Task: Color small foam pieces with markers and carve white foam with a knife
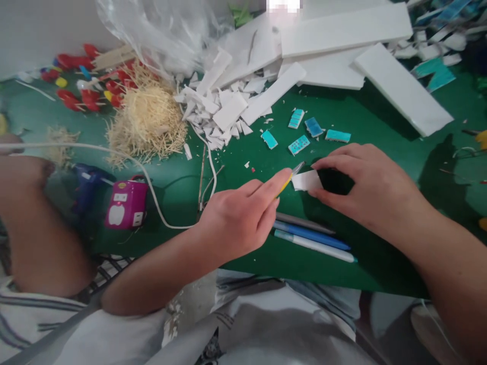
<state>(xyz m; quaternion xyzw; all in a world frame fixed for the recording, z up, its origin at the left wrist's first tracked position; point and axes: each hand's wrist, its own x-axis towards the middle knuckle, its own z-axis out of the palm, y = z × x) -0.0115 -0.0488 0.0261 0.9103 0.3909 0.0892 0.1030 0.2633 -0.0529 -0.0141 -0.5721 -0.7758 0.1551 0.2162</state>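
Observation:
My left hand (243,215) is closed around a yellow utility knife (283,189), its blade pointing away from me to the upper right. The blade lies at the left edge of a small white foam piece (306,180); whether it cuts in, I cannot tell. Thumb and fingers of my right hand (375,182) pinch that foam piece by its right end. Just beyond lie several small foam pieces with blue or turquoise tops, among them a dotted one (299,145) and a striped one (296,118). Below my hands rest a grey pen (306,222), a blue pen (315,234) and a white pen (317,247).
White foam boards (342,30) and a heap of foam scraps (224,111) cover the back. At left are straw shreds (148,111), red pieces (91,96), a blue glue gun (87,182), a magenta power adapter (125,205), a white cable (152,190) and another person's arm (34,213).

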